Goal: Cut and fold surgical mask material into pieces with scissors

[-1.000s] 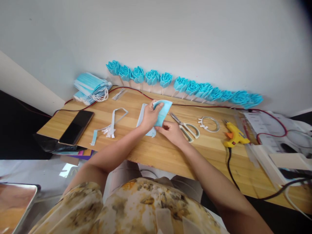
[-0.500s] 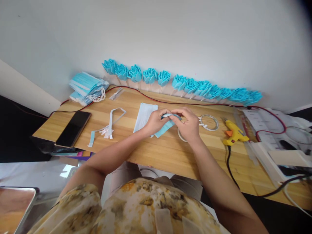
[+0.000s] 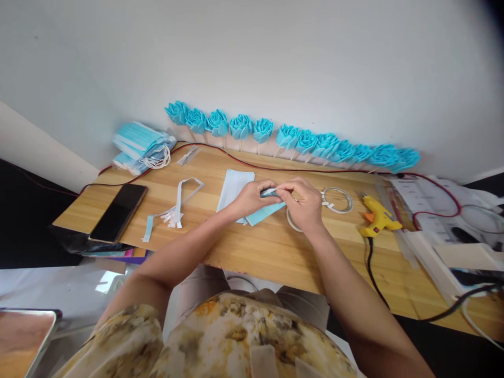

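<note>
Between my fingertips is a piece of blue mask fabric point(image 3: 270, 192), bent over and partly hidden by my hands. My left hand point(image 3: 254, 199) pinches its left side; my right hand point(image 3: 303, 202) pinches it from the right, and the fingers of both hands meet. Under my hands lies a flat blue fabric piece point(image 3: 264, 211). Beside it, to the left, a pale blue mask sheet point(image 3: 235, 186) rests on the table, partly behind my left hand. A roll of tape point(image 3: 292, 220) shows in part below my right hand.
Blue fabric flowers point(image 3: 241, 126) on sticks line the wall. Masks point(image 3: 139, 142) are piled at back left, near a phone point(image 3: 118, 212) and cut-off strips point(image 3: 177, 207). To the right are another tape roll point(image 3: 337, 200), a yellow glue gun point(image 3: 378, 215) with its cord, and a power strip point(image 3: 433, 257).
My fingers have drawn closer together, and the fabric between them is folded over more. The view has shifted slightly; the things on the table stay where they were.
</note>
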Motion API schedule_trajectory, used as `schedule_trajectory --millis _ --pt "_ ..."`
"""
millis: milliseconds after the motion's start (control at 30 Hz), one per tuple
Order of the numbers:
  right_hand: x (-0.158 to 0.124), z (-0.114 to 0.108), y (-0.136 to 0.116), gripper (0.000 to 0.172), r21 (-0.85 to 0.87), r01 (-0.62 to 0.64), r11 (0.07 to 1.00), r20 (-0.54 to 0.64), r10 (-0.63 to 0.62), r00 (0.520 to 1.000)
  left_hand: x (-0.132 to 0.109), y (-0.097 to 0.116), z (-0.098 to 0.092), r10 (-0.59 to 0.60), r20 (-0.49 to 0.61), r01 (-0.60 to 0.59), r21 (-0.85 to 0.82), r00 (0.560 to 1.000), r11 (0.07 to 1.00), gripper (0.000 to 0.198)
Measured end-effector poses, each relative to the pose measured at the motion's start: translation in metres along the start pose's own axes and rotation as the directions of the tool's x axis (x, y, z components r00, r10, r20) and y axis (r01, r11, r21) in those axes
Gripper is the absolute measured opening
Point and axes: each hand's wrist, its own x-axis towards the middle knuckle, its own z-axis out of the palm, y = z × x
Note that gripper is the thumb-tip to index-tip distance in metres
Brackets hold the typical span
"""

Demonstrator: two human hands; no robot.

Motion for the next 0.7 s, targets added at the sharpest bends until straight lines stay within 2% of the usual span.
schedule_trajectory --millis 167,267,367,467,567,700 --pt "-0.001 0.001 -0.001 0.011 0.027 -0.004 1.000 0.012 0.003 1.000 0.001 0.001 -0.003 -0.057 0.084 0.057 0.000 0.995 0.998 0.026" --pt "-0.001 0.000 -0.002 0.011 0.092 -0.051 0.995 0.015 0.050 0.999 0.001 0.002 -0.003 -0.075 0.084 0.074 0.010 0.994 0.997 0.029" --pt "-0.002 0.000 0.000 0.017 0.207 -0.255 0.945 -0.003 0.261 0.965 0.000 0.005 -0.002 -0.094 -0.011 0.094 -0.005 0.996 0.996 0.031" --pt "-0.002 0.002 0.007 0.039 0.361 -0.449 0.817 0.043 0.467 0.883 -0.001 0.009 -0.002 -0.129 -0.157 0.117 -0.088 0.979 0.989 0.033" --pt "-0.003 0.005 0.011 0.053 0.391 -0.511 0.765 0.173 0.484 0.858 -0.002 0.010 0.000 -0.158 -0.242 0.116 -0.179 0.957 0.977 0.036" --pt "-0.005 0.006 0.007 0.050 0.266 -0.477 0.838 0.257 0.415 0.873 -0.002 0.010 0.002 -0.184 -0.238 0.117 -0.269 0.954 0.956 0.039"
